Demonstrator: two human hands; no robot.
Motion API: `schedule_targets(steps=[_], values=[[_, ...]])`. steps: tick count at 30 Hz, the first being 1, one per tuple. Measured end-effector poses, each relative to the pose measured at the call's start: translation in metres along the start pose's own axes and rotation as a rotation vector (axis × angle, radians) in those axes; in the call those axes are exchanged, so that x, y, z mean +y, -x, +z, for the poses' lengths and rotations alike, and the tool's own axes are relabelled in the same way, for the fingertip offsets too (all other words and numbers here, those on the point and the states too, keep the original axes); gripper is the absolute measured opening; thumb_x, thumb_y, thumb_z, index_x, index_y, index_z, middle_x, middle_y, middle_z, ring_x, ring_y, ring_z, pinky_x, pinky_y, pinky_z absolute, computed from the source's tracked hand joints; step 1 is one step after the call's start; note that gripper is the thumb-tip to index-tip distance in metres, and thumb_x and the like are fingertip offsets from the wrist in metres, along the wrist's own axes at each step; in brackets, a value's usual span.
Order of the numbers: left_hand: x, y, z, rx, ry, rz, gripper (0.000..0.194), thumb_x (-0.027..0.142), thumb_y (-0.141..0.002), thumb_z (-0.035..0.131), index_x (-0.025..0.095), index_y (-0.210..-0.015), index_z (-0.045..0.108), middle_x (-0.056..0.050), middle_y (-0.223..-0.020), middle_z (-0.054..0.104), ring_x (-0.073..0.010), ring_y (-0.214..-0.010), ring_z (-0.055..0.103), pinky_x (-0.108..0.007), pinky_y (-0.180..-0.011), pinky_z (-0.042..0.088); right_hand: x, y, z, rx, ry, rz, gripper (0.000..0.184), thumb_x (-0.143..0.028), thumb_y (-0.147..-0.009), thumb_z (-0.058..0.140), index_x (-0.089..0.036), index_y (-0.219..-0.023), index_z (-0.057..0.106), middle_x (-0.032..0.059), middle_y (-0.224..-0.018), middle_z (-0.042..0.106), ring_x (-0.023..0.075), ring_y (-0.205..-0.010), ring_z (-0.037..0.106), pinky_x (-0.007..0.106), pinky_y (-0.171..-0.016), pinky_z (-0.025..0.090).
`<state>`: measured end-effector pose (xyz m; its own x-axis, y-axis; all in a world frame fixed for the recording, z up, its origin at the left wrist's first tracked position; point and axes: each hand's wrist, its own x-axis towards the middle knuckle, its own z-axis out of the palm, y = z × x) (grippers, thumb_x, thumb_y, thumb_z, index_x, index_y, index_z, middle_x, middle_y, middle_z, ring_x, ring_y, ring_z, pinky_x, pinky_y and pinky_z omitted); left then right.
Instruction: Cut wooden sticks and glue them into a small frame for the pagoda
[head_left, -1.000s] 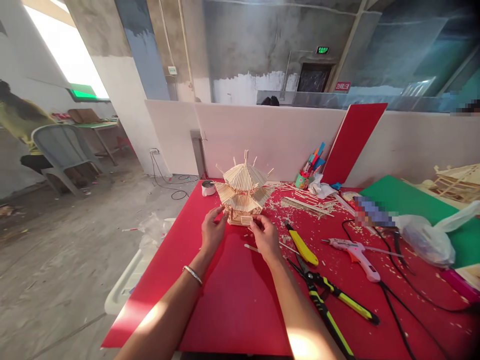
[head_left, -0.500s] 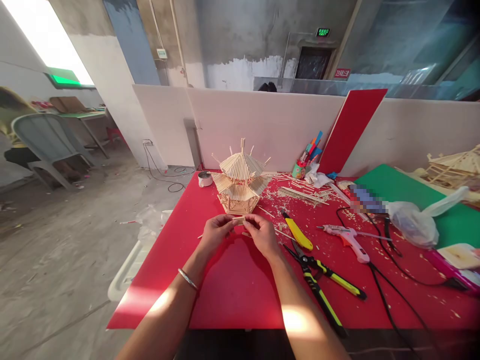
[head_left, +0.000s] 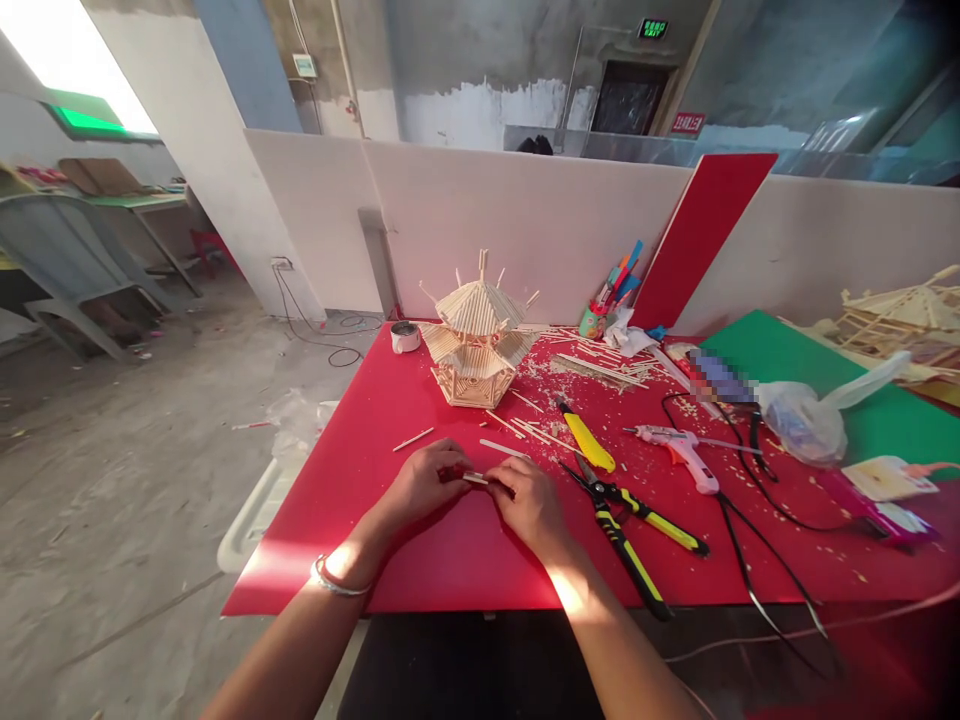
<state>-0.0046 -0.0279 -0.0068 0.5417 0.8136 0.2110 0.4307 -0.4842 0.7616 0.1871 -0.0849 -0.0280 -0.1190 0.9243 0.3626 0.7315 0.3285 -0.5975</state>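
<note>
Between my two hands, low over the red tabletop [head_left: 442, 560], is a short piece of wooden stick [head_left: 475, 479]. My left hand [head_left: 426, 485] pinches its left end, and my right hand [head_left: 531, 500] pinches the right end. Whether it is one stick or a few side by side, I cannot tell. Just beyond my hands stands a pagoda model [head_left: 478, 345] built of thin wooden sticks, with two roof tiers. A loose stick [head_left: 413, 439] lies left of its base, and a pale, flat strip [head_left: 504, 448] lies just beyond my right hand.
To the right lie a yellow utility knife [head_left: 589, 438], yellow-black pruning shears [head_left: 619, 520] and a pink glue gun [head_left: 679, 452] with its cable. Loose sticks [head_left: 600, 360] and shavings are scattered behind them. A metal cup [head_left: 405, 337] and a pen holder [head_left: 592, 321] stand at the back.
Both hands have come down and nearer to me with the stick piece, away from the pagoda model. My view has tilted slightly downward.
</note>
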Motion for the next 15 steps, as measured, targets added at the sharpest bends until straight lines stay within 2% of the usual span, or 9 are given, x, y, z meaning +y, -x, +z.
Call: schedule_targets(steps=[4,6,7,9,11,13,14,15], values=[[0.005,0.000,-0.004,-0.069,0.057,-0.021,0.011,0.019,-0.076,0.069,0.019,-0.084,0.077,-0.004,-0.093,0.065,-0.0126,-0.073,0.060,-0.023,-0.066,0.048,-0.004,0.006,-0.003,-0.023,-0.023,0.009,0.023,-0.014,-0.087,0.059,-0.025,-0.103,0.072,0.0039,-0.093,0.070,0.0191,-0.090,0.064,0.029,-0.079,0.050],[0.008,0.000,-0.007,-0.064,0.065,-0.006,0.018,0.020,-0.073,0.072,0.020,-0.090,0.077,-0.006,-0.102,0.065,-0.0117,-0.071,0.060,-0.022,-0.063,0.049,-0.011,0.003,-0.006,-0.001,-0.056,0.034,0.030,-0.014,-0.086,0.058,-0.024,-0.112,0.070,0.0058,-0.102,0.070,0.0206,-0.096,0.065,0.032,-0.084,0.052],[0.011,0.001,-0.009,-0.041,0.062,-0.001,0.020,0.021,-0.073,0.073,0.020,-0.092,0.076,-0.006,-0.106,0.065,-0.0112,-0.070,0.060,-0.022,-0.062,0.050,-0.016,0.000,-0.009,0.028,-0.083,0.052,0.031,-0.016,-0.087,0.057,-0.023,-0.115,0.068,0.0069,-0.106,0.069,0.0214,-0.099,0.065,0.033,-0.086,0.052],[0.024,0.005,-0.013,0.076,0.061,-0.003,0.016,0.026,-0.078,0.071,0.020,-0.092,0.076,-0.007,-0.107,0.066,-0.0110,-0.070,0.060,-0.023,-0.061,0.051,-0.023,-0.006,-0.019,0.092,-0.184,0.089,0.028,-0.022,-0.090,0.055,-0.023,-0.115,0.068,0.0079,-0.110,0.069,0.0220,-0.101,0.065,0.035,-0.088,0.053],[0.046,0.013,-0.019,0.180,0.107,0.049,0.022,0.028,-0.086,0.064,0.023,-0.105,0.074,-0.008,-0.111,0.066,-0.0126,-0.075,0.062,-0.025,-0.063,0.053,-0.019,0.005,-0.032,0.139,-0.352,0.136,0.027,-0.029,-0.094,0.053,-0.025,-0.115,0.068,0.0075,-0.111,0.070,0.0217,-0.101,0.066,0.035,-0.087,0.055],[0.072,0.025,-0.027,0.238,0.218,0.132,0.033,0.032,-0.092,0.057,0.028,-0.123,0.067,-0.009,-0.130,0.061,-0.0204,-0.106,0.063,-0.032,-0.083,0.056,0.003,0.051,-0.046,0.205,-0.530,0.193,0.032,-0.033,-0.096,0.052,-0.027,-0.125,0.064,0.0075,-0.115,0.070,0.0229,-0.104,0.066,0.039,-0.089,0.055],[0.085,0.030,-0.033,0.246,0.281,0.141,0.036,0.035,-0.095,0.053,0.031,-0.129,0.063,-0.007,-0.140,0.056,-0.0239,-0.122,0.056,-0.037,-0.095,0.053,0.019,0.091,-0.053,0.248,-0.583,0.197,0.036,-0.033,-0.095,0.053,-0.028,-0.130,0.060,0.0077,-0.118,0.069,0.0241,-0.108,0.065,0.041,-0.092,0.054],[0.096,0.035,-0.038,0.354,0.352,0.179,0.038,0.040,-0.097,0.049,0.034,-0.132,0.061,-0.004,-0.142,0.055,-0.0251,-0.128,0.053,-0.040,-0.100,0.051,0.037,0.139,-0.059,0.326,-0.610,0.166,0.039,-0.035,-0.094,0.056,-0.030,-0.132,0.059,0.0073,-0.118,0.069,0.0252,-0.109,0.065,0.043,-0.091,0.055]])
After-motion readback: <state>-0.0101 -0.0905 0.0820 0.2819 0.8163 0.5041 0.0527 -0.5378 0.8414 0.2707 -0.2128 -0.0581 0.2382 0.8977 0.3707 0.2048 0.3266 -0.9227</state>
